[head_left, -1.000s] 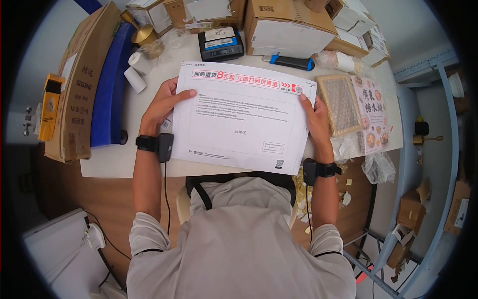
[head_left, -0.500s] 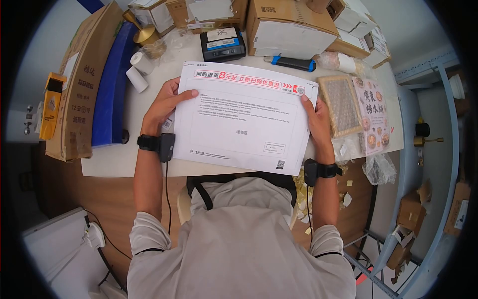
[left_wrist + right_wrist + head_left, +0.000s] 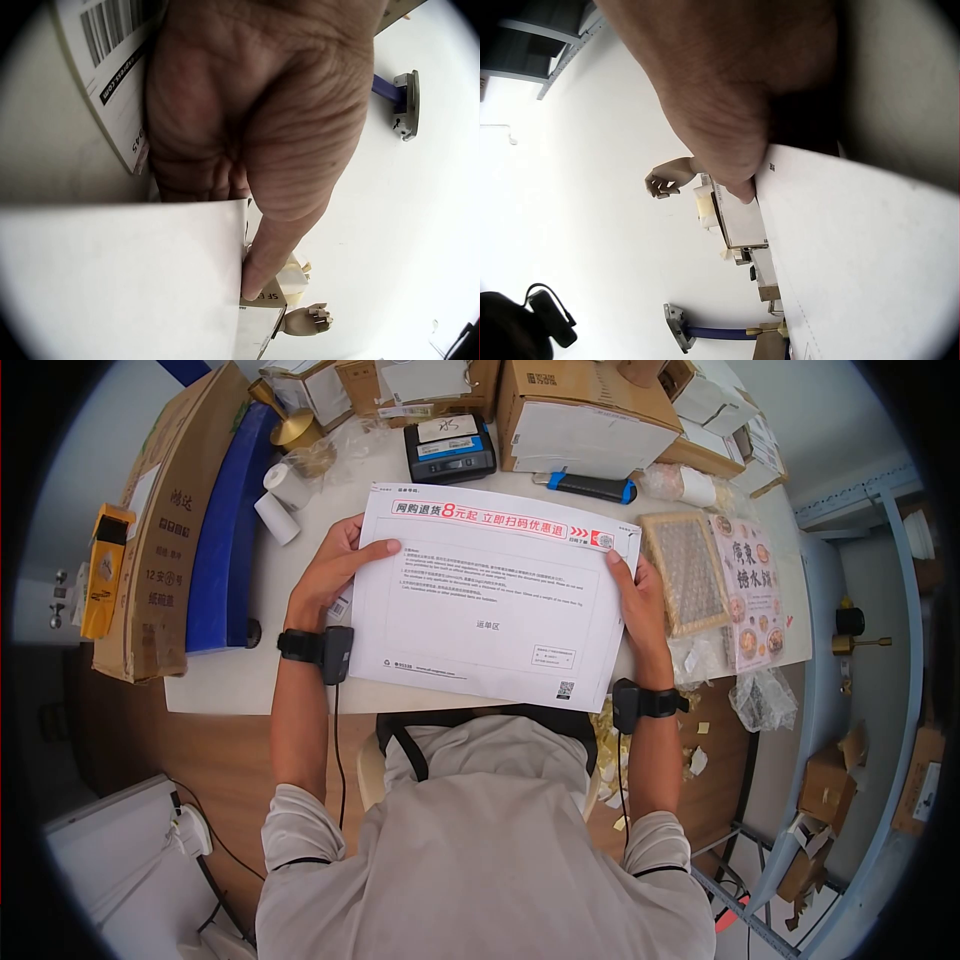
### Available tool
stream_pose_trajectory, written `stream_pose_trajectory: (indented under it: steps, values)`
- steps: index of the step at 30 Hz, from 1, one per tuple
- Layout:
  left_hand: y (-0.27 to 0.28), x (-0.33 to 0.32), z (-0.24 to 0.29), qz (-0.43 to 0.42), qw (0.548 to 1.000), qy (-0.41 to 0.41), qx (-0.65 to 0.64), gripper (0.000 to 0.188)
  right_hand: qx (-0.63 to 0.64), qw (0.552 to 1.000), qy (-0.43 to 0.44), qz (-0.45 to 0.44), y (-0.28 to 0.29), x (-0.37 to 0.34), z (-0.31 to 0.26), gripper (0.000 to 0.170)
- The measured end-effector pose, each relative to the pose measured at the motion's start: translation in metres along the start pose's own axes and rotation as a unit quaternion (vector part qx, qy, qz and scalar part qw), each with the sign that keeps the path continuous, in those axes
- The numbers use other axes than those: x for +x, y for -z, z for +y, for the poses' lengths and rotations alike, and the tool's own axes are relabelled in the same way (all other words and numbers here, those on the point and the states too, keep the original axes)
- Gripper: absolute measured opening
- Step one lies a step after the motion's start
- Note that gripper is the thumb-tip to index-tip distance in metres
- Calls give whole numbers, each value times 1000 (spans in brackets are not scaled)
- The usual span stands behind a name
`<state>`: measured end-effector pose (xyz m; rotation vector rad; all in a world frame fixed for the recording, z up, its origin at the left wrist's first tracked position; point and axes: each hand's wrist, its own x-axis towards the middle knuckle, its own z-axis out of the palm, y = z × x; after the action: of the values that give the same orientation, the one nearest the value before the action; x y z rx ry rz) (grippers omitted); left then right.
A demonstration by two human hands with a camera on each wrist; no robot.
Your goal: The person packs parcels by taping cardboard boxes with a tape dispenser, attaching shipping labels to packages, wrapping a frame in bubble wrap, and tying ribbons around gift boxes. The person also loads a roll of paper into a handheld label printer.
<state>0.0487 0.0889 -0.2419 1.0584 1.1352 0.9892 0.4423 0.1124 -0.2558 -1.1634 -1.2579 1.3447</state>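
Observation:
A white courier document envelope (image 3: 485, 595), printed with a red banner and grey text, is held up in front of the person over the near part of the table. The left hand (image 3: 335, 565) pinches its left edge, thumb flat on the printed face and the other fingers behind. At the right edge the right hand (image 3: 640, 600) grips it the same way, near the upper corner. Both wrist views show the envelope's edge tucked between thumb and palm. Below the left palm lies a label with a barcode (image 3: 116, 34), partly covered by that hand.
Behind the envelope stand a label printer (image 3: 450, 455), a blue-and-black utility knife (image 3: 585, 485) and cardboard boxes (image 3: 590, 420). A woven tray (image 3: 685, 575) and a printed package (image 3: 748, 595) lie at right. White rolls (image 3: 277, 520) and a tall carton (image 3: 155, 560) are at left.

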Motion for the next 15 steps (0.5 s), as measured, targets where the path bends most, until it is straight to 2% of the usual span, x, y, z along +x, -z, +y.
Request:
stream_pose_trajectory:
  steps: [15]
  values:
    - [-1,-1,0,-2,1000,-7,-29,50,-3,1000,-11,6,-1,1,3,37]
